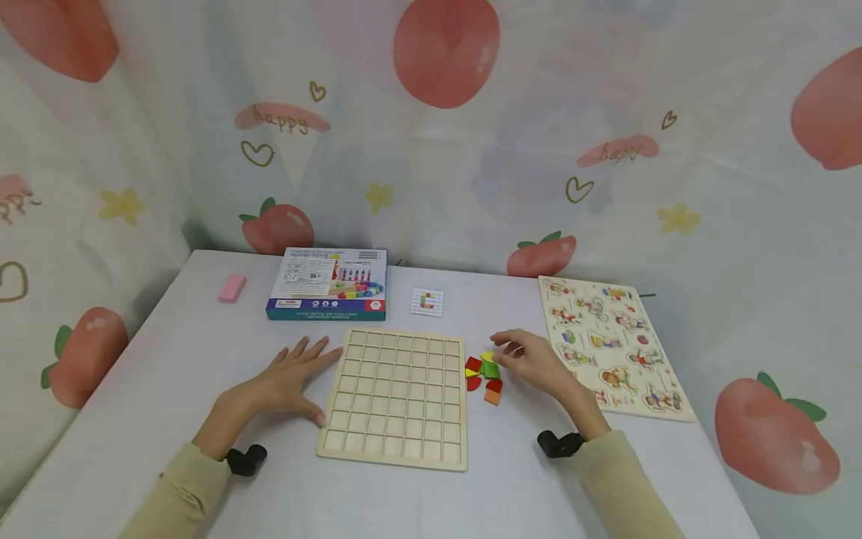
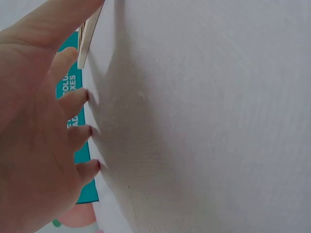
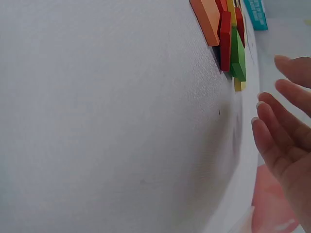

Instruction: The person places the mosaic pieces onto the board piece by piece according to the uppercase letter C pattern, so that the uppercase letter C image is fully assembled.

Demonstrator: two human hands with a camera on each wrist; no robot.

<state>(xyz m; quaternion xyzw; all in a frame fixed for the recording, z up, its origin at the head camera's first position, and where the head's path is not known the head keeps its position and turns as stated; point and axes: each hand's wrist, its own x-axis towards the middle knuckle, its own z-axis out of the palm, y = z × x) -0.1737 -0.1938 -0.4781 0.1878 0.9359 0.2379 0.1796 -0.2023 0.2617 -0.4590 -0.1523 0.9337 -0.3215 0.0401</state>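
A wooden grid board (image 1: 397, 397) with empty square cells lies in the middle of the white table (image 1: 168, 359). My left hand (image 1: 296, 374) rests flat on the table against the board's left edge, fingers spread and straight (image 2: 73, 102). Small coloured wooden pieces (image 1: 485, 378), red, green, yellow and orange, lie in a cluster just right of the board. My right hand (image 1: 528, 359) hovers beside them, fingers relaxed and holding nothing; in the right wrist view its fingers (image 3: 277, 131) sit just right of the pieces (image 3: 228, 43).
A teal-edged toy box (image 1: 328, 284) lies behind the board, with a small pattern card (image 1: 427, 302) to its right. A pink eraser (image 1: 232, 288) sits at the back left. A wooden picture puzzle (image 1: 613, 344) lies at the right.
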